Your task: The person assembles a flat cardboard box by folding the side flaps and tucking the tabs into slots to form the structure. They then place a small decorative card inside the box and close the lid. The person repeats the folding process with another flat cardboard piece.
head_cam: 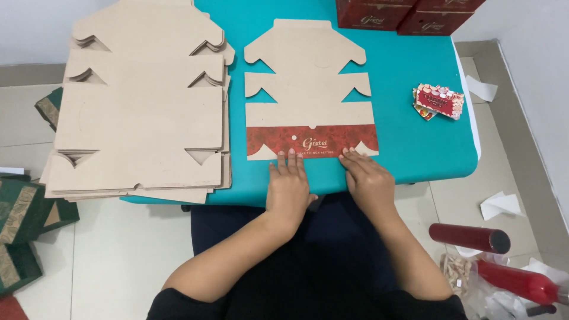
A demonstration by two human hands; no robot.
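Head view: flat tan box blank [309, 89] w/ red folded flap, left hand [288, 186] & right hand [368, 181] pressing flat, ungripped.

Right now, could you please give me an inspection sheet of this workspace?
Surface: teal table, partly covered.
Job's things: flat box blank, brown side up, near flap folded over showing red print; stack of blanks to its left.
Clutter: red cards at right; red boxes at far edge.
Grippers: left hand and right hand flat, fingertips on the folded flap.
Cables: nothing seen.
Surroundings: green boxes on floor at left; red rolls and paper scraps at right.
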